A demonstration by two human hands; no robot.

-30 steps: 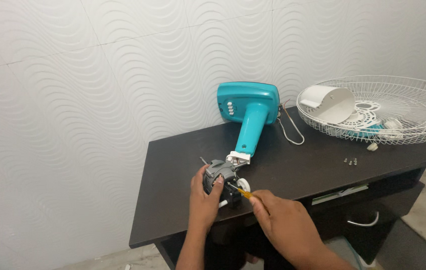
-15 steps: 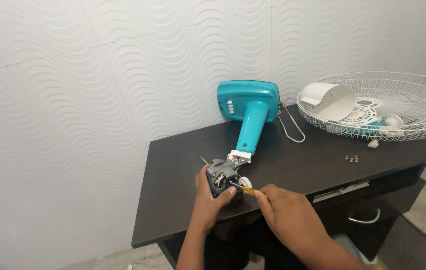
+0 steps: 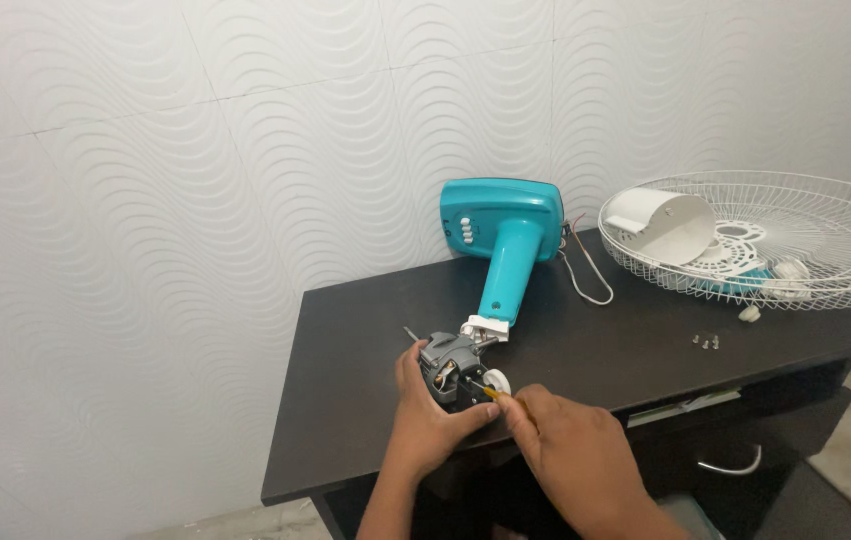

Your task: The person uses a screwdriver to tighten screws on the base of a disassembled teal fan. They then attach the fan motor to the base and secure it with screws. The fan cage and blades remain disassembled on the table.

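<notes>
Bare dark tabletop (image 3: 365,350) to the left of the left hand (image 3: 423,420), open from the front edge back to the wall (image 3: 195,200). Directly behind the hands, blocked by the grey fan motor (image 3: 450,368) and the teal fan stand (image 3: 507,250) lying aslant toward the wall. Right of the stand, a wide free strip of table, crossed at the back by a white cord (image 3: 590,275). Far right corner filled by the white wire fan guard (image 3: 775,240) (overhanging the table edge, white parts inside). Near it, a few small screws (image 3: 707,341) loose on the surface. Front edge to the right of the right hand (image 3: 570,455) unobstructed.
</notes>
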